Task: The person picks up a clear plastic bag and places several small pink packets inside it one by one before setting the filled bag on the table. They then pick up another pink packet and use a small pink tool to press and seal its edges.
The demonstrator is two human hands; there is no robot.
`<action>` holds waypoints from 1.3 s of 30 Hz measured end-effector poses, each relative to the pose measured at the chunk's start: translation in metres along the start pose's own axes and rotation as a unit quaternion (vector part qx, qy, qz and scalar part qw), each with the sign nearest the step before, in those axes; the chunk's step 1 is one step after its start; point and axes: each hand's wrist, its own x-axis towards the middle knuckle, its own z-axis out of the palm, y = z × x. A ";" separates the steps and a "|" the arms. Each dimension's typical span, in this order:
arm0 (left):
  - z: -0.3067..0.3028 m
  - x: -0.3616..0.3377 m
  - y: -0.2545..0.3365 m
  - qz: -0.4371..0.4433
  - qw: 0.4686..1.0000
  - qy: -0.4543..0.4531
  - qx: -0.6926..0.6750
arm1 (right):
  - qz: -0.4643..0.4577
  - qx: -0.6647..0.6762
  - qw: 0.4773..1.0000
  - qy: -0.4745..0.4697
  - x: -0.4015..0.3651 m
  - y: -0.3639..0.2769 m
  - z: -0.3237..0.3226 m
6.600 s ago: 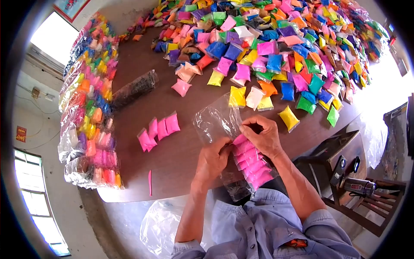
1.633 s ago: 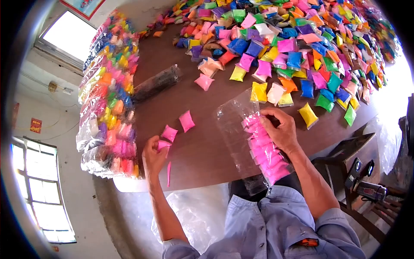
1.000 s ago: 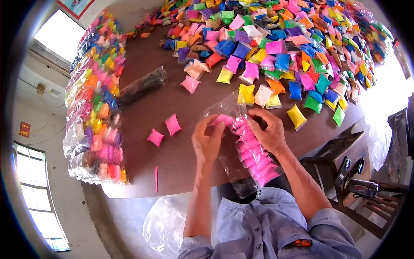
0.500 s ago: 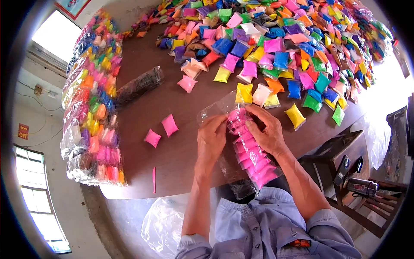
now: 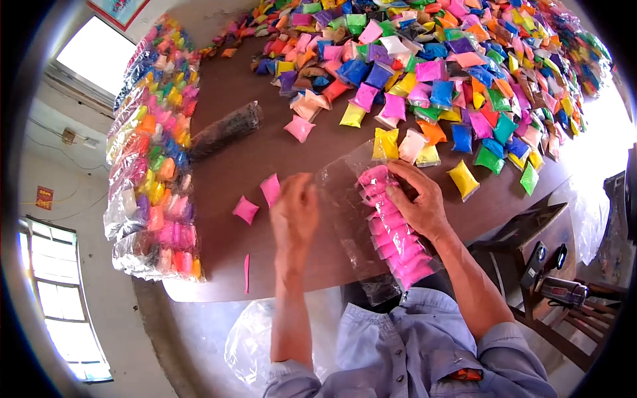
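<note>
My right hand (image 5: 419,202) grips the top end of a clear plastic bag (image 5: 338,192) that holds a column of several pink packets (image 5: 398,242). The bag's lower end hangs over the table's front edge, by my lap. My left hand (image 5: 295,209) is blurred by motion, off the bag to its left, and its fingers look curled but cannot be made out clearly. Just left of it lie two loose pink packets, one (image 5: 270,190) beside the hand and the other (image 5: 245,210) further left. A thin pink strip (image 5: 247,273) rests near the table's front edge.
A large heap of colourful packets (image 5: 431,73) covers the back and right of the brown table (image 5: 219,232). Filled clear bags (image 5: 156,166) are stacked along the left edge, beside a dark bagged roll (image 5: 225,129). At right, a wooden stool (image 5: 531,232) stands near a metal flask (image 5: 563,290).
My left hand has let go of the bag and moved left toward the two loose pink packets. My right hand still holds the bag. The view has shifted slightly.
</note>
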 end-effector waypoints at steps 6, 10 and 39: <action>-0.043 0.025 -0.063 -0.014 0.984 -0.018 0.176 | 0.010 0.017 1.000 0.007 -0.001 0.000 0.000; -0.048 0.024 -0.063 -0.069 0.980 -0.100 0.158 | 0.018 0.026 0.999 0.008 -0.002 0.001 0.000; 0.055 -0.003 0.019 -0.153 0.948 -0.078 -0.267 | 0.124 0.017 0.992 -0.018 0.015 -0.006 -0.003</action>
